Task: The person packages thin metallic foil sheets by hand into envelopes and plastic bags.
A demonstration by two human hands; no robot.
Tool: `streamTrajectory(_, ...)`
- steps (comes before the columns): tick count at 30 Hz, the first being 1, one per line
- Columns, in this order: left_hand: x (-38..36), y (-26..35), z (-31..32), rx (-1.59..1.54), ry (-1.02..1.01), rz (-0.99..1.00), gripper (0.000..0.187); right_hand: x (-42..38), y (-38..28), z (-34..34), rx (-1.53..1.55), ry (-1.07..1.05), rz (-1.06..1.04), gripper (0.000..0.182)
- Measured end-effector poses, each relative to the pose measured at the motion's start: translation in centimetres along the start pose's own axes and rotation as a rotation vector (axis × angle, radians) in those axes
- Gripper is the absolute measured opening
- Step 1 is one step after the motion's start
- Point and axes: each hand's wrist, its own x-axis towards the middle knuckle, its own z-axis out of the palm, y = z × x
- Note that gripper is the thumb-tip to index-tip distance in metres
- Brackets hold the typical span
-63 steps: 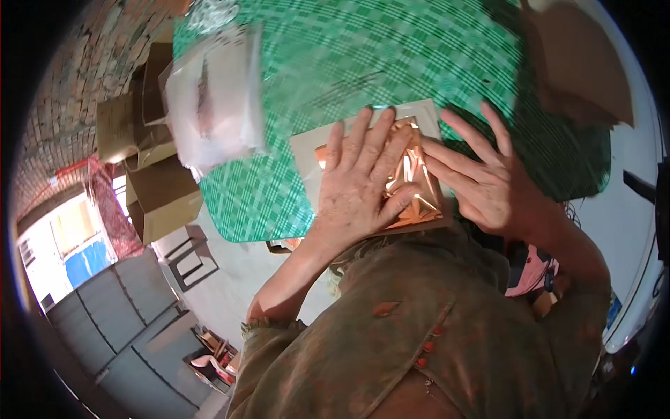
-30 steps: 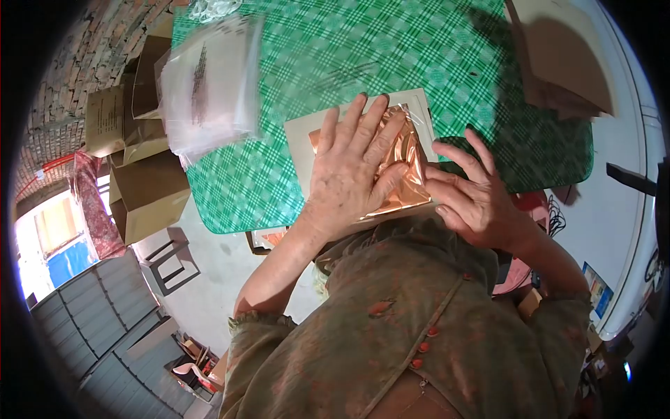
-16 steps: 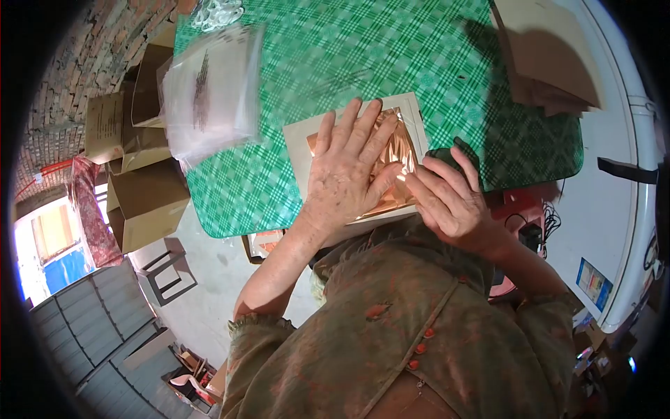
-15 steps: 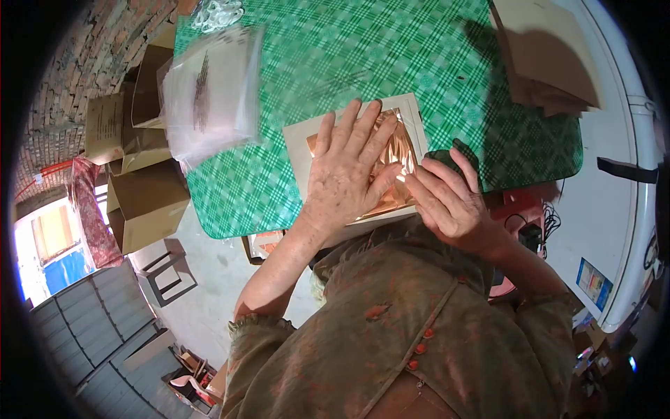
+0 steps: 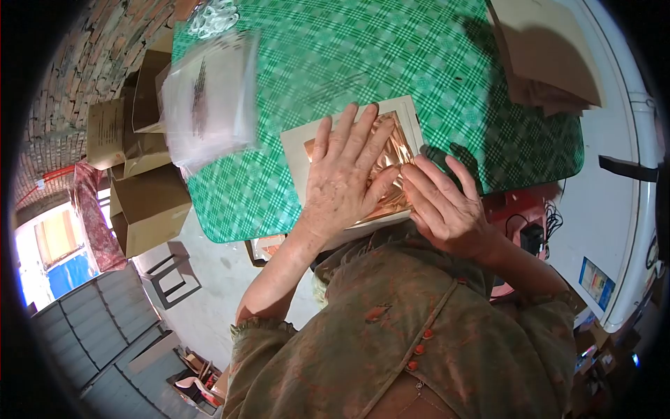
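Note:
A crinkled copper foil sheet [image 5: 391,150] lies on a beige card [image 5: 296,143] near the front edge of a table with a green checked cloth [image 5: 363,49]. My left hand [image 5: 342,178] lies flat on the foil with its fingers spread, and it covers most of the sheet. My right hand [image 5: 443,206] is at the foil's right edge. Its fingers curl over that edge and its thumb and fingertips pinch the foil beside my left thumb.
A stack of clear plastic bags [image 5: 209,91] lies at the table's left edge. Brown cardboard sheets [image 5: 551,56] sit at the far right corner. Open cardboard boxes [image 5: 146,206] stand on the floor to the left. A white appliance [image 5: 628,174] is on the right.
My right hand has moved left from beside the card onto the foil's right edge and closed its fingers there. My left hand has stayed flat on the foil.

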Motion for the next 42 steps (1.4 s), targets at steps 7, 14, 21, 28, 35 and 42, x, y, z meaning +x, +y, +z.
streamTrajectory(7,0.0,-0.1,-0.1,-0.011,-0.016,-0.014,0.066,-0.7,-0.9,0.9,0.039,0.014,0.051,0.031)
streamTrajectory(14,0.0,-0.1,0.2,0.043,-0.018,-0.008,0.063,0.9,0.2,0.2,0.007,0.07,0.005,0.039)
streamTrajectory(21,0.0,0.1,-0.3,0.037,-0.03,-0.009,0.064,2.3,-0.4,0.5,-0.038,-0.036,0.113,0.073)
streamTrajectory(28,-0.1,0.0,-0.2,0.006,-0.006,0.0,0.066,1.1,-0.9,0.4,-0.075,-0.05,0.123,0.067)
streamTrajectory(35,0.0,-0.1,0.1,0.054,-0.009,0.013,0.065,-1.2,-1.8,-0.5,-0.052,-0.076,0.085,0.061)
streamTrajectory(42,0.0,0.0,0.1,0.052,0.003,0.016,0.065,0.0,-1.5,0.1,-0.009,0.092,0.037,0.045)
